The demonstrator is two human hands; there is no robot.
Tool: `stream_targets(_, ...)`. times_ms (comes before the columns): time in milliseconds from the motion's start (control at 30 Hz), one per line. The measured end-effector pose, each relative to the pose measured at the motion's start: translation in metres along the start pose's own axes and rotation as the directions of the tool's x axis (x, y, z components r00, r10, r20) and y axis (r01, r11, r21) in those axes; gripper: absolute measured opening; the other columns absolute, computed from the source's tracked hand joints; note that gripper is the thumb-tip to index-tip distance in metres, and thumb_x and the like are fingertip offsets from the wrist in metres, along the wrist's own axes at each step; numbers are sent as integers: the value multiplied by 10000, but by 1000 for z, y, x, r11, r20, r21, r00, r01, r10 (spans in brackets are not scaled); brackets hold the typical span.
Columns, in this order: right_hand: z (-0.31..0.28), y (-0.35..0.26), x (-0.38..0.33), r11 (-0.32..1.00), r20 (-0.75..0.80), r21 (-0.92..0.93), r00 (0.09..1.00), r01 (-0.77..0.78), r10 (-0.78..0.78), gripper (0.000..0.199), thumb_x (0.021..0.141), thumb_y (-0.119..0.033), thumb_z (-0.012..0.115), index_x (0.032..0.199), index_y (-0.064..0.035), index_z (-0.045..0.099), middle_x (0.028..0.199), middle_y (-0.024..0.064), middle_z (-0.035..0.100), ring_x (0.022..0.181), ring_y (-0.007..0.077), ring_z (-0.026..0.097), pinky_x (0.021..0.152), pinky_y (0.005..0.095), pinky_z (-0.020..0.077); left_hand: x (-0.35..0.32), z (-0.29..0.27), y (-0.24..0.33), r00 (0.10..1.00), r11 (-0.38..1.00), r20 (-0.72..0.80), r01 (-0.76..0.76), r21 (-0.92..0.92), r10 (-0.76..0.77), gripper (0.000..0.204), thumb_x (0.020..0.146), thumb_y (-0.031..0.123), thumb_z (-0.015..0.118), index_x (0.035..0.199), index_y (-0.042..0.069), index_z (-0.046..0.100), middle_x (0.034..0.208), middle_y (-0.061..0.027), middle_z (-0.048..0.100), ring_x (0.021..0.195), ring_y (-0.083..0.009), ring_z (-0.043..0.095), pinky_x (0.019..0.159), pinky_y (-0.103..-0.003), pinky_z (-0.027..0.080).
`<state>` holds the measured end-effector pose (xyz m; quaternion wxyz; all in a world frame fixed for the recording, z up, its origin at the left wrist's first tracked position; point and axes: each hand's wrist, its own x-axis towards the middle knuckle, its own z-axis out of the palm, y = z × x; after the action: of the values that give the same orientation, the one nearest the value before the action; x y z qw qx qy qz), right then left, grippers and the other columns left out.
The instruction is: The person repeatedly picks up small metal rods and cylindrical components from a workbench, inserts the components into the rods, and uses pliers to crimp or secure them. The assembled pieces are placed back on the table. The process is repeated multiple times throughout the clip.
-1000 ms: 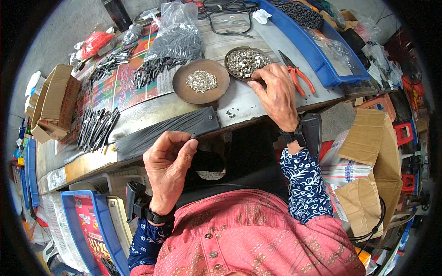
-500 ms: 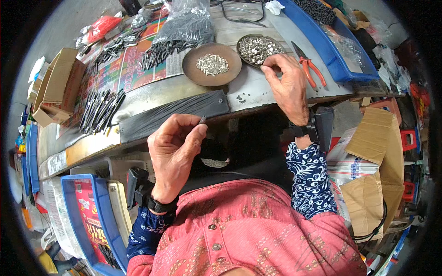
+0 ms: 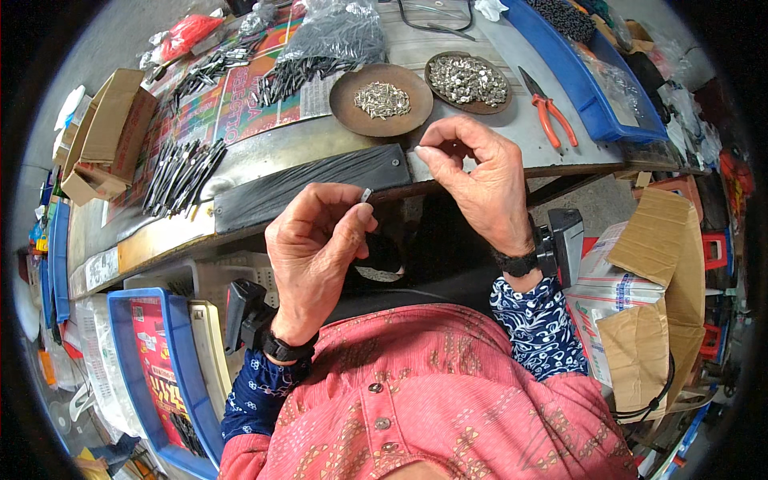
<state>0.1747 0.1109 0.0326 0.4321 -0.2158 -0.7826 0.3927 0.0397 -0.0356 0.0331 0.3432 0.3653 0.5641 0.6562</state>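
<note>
Between the thumb and forefinger of my left hand (image 3: 316, 256) is a small silvery metal piece (image 3: 366, 194), held up in front of the table edge. My right hand (image 3: 484, 180) is closed in a pinch over the edge, up and to the right of it. Whatever its fingertips hold is too small to make out. Just beyond the right hand lie two round brown dishes. The left dish (image 3: 346, 112) carries a heap of thin silvery pins (image 3: 382, 100); the right dish (image 3: 504, 101) is full of small metal bits (image 3: 466, 78).
Red-handled pliers (image 3: 552, 116) lie right of the dishes, beside a long blue tray (image 3: 588, 96). A black-wrapped strip (image 3: 312, 180) runs along the table edge. Black rods (image 3: 184, 178) and a cardboard box (image 3: 108, 132) stand left. An open carton (image 3: 656, 296) sits at my right.
My right hand has moved left and nearer, from the dish of metal bits to the table edge. The left hand still pinches its metal piece, slightly higher and further right.
</note>
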Motion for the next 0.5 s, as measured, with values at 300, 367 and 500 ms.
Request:
stream_targets(300, 12, -16, -10, 999, 70, 39, 998, -9, 6, 89, 812, 21, 676, 883, -11, 634, 795, -26, 601, 661, 22, 501, 588, 185, 421, -3, 1, 1, 996, 996, -30, -82, 29, 83, 130, 883, -38, 621, 1012, -29, 617, 824, -62, 679, 600, -45, 568, 522, -173, 456)
stream_targets(367, 14, -19, -11, 997, 95, 66, 995, -26, 19, 100, 808, 35, 673, 885, -12, 632, 804, -31, 597, 665, 14, 500, 593, 181, 423, -4, 1, 0, 995, 995, -37, -94, 27, 95, 143, 884, -50, 610, 1026, -34, 625, 830, -68, 680, 602, -50, 573, 517, -176, 450)
stream_targets(500, 18, -23, -14, 994, 121, 106, 993, -33, 20, 125, 812, 49, 665, 913, -12, 626, 839, -12, 610, 739, 40, 561, 646, 198, 473, -5, -3, -2, 994, 994, -21, -104, -38, 103, 162, 893, -55, 598, 1049, -37, 637, 827, -69, 677, 582, -53, 550, 506, -180, 430)
